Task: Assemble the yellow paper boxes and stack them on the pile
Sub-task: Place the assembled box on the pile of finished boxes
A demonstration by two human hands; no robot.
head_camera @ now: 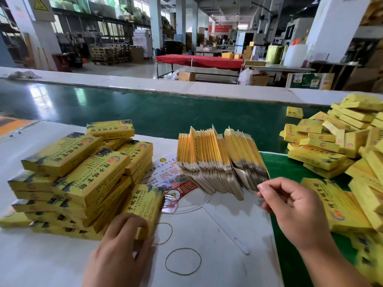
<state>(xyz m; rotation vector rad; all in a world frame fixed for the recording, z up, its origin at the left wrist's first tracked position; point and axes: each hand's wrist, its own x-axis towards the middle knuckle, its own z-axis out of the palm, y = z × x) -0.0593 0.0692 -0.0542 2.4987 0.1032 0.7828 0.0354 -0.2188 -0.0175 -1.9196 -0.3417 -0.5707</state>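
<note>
The flats (222, 162) stood fanned on edge at mid-table, thin glossy yellow card, probably light, bendy and slick; best pinched by one near corner. The right hand (290, 206) reached for their near edge, fingers curled, holding nothing. The left hand (122, 245) gripped a box (145, 204) against the pile (72, 183)

Two bare hands in view. Left hand (120, 251) enters frame at 7 o'clock, right hand (294, 210) at 5 o'clock. Forearms bare, no sleeves, gloves, rings, watch visible. Fingers (269, 188) with short unpainted nails.
</note>
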